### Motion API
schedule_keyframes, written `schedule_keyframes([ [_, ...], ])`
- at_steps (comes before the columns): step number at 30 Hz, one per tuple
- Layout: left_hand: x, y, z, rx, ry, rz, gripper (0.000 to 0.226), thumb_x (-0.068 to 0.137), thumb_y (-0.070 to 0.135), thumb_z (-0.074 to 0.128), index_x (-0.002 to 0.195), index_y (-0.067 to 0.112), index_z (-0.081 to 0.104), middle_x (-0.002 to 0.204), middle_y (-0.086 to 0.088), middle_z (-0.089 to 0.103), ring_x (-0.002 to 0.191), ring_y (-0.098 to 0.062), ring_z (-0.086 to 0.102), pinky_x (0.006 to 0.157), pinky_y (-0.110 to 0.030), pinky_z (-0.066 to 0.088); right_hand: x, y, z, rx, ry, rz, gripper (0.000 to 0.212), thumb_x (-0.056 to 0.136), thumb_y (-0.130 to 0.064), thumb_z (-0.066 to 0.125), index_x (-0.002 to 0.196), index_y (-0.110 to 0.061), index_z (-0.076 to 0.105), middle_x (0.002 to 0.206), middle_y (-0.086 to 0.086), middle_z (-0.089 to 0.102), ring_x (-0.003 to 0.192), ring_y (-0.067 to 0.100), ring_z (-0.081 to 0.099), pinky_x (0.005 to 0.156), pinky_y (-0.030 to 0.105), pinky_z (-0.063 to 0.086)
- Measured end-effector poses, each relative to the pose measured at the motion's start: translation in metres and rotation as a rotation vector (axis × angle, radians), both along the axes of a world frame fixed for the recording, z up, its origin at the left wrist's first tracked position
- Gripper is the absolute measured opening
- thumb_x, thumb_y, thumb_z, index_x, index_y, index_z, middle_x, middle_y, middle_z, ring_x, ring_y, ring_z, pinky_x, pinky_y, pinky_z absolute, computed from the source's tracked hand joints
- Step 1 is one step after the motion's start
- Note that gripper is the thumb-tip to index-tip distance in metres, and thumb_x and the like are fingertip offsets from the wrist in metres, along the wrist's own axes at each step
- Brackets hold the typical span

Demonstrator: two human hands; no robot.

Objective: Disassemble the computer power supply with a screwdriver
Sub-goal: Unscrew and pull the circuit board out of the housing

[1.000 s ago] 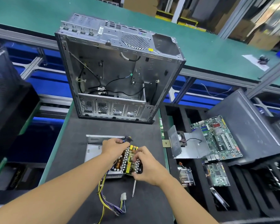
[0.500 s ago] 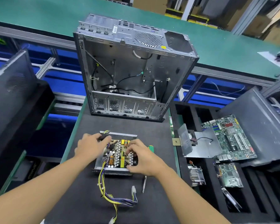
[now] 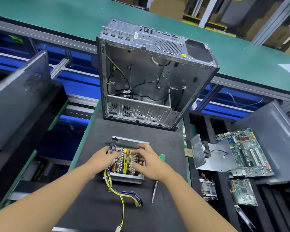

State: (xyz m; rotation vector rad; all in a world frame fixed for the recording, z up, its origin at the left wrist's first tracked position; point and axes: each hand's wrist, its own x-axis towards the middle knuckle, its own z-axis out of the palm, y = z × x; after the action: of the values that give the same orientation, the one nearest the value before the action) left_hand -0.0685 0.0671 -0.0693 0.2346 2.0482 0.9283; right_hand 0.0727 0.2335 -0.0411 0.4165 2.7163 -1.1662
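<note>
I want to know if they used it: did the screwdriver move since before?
No. The screwdriver lies on the black mat just right of the power supply, the same spot beside it as in both earlier pictures.

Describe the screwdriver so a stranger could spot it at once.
Find the big open grey metal computer case on the dark mat. In front lies the opened silver power supply box. Beside its right edge lies the screwdriver: green handle, thin steel shaft.

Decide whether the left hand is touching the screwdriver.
Apart. The head view shows the left hand on the power supply, with the screwdriver lying on the mat at its opposite side.
</note>
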Motion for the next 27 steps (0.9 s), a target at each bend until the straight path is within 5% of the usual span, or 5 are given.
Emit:
schedule_keyframes([
  [4, 0.009, 0.005, -0.001, -0.122, 0.031, -0.083, 0.091, 0.082, 0.053, 0.071, 0.155, 0.022, 0.026, 0.154, -0.010, 0.026, 0.136, -0.032, 0.039, 0.111, -0.041, 0.035, 0.016, 0.004, -0.009, 0.173, -0.068, -0.184, 0.043, 0.091, -0.044, 0.060, 0.126, -0.020, 0.053, 0.131, -0.002, 0.033, 0.128, 0.018, 0.032, 0.108, 0.027, 0.029],
  [9, 0.013, 0.013, -0.003, 0.067, 0.049, 0.073, 0.094, 0.075, 0.033, 0.084, 0.152, 0.014, 0.034, 0.150, -0.004, 0.046, 0.126, -0.023, 0.050, 0.100, -0.033, 0.040, 0.022, -0.009, -0.030, -0.036, -0.325, -0.407, 0.045, 0.092, -0.043, 0.058, 0.123, -0.015, 0.042, 0.124, 0.004, 0.030, 0.098, 0.022, 0.049, 0.092, 0.030, 0.042],
  [16, 0.001, 0.022, -0.006, 0.107, -0.040, 0.077, 0.068, 0.082, 0.034, 0.079, 0.141, 0.015, 0.051, 0.132, 0.000, 0.059, 0.108, -0.015, 0.060, 0.090, -0.027, 0.043, 0.035, 0.010, -0.035, -0.035, -0.198, -0.635, 0.033, 0.089, -0.004, 0.042, 0.114, -0.018, 0.060, 0.110, 0.005, 0.059, 0.089, 0.023, 0.059, 0.083, 0.040, 0.054],
  [22, 0.011, 0.017, 0.005, -0.059, 0.400, 0.054, 0.040, 0.093, 0.037, 0.059, 0.131, 0.025, 0.057, 0.135, -0.001, 0.055, 0.126, -0.027, 0.047, 0.101, -0.041, 0.038, 0.049, 0.029, -0.033, 0.662, -0.312, -0.008, 0.066, 0.078, -0.002, 0.069, 0.135, -0.026, 0.045, 0.147, -0.004, 0.025, 0.119, 0.028, 0.035, 0.078, 0.034, 0.046],
  [27, 0.027, 0.020, 0.027, 0.112, 0.612, -0.069, 0.013, 0.093, 0.022, 0.057, 0.097, 0.035, 0.060, 0.115, 0.010, 0.055, 0.108, -0.014, 0.045, 0.098, -0.040, 0.037, 0.051, 0.031, -0.039, 0.890, -0.291, 0.106, 0.067, 0.071, 0.000, 0.072, 0.128, -0.022, 0.044, 0.145, 0.007, 0.026, 0.115, 0.032, 0.038, 0.085, 0.038, 0.046],
])
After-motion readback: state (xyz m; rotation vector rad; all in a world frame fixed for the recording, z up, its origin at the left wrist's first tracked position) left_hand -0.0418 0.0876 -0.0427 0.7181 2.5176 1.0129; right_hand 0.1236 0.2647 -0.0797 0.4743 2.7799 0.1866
